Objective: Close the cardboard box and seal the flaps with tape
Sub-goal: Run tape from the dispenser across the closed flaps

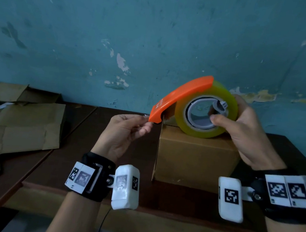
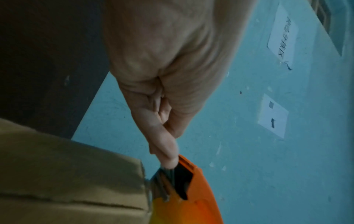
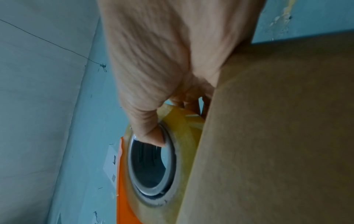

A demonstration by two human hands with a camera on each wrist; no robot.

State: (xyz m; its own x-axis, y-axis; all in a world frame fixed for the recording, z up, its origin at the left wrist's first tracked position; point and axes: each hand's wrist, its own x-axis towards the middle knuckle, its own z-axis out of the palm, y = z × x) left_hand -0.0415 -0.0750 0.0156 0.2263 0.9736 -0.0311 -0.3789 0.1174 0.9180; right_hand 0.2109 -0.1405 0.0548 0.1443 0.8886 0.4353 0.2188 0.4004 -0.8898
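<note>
A small brown cardboard box (image 1: 195,156) stands on the dark wooden table (image 1: 85,175), its top flaps folded down. Just above its top is an orange tape dispenser (image 1: 180,98) carrying a yellowish clear tape roll (image 1: 221,126). My right hand (image 1: 241,129) grips the roll, thumb in the grey core (image 3: 151,163) and fingers round the back. My left hand (image 1: 128,130) is at the dispenser's front lip and pinches the loose tape end (image 2: 162,174) by the cutter. The box's left edge (image 2: 134,174) sits right beside that pinch.
Flattened cardboard sheets (image 1: 21,121) lie spread over the table's left side. A peeling teal wall (image 1: 156,40) rises directly behind the table. The table's front edge (image 1: 102,195) runs just before my wrists. Paper labels (image 2: 273,115) hang on the wall.
</note>
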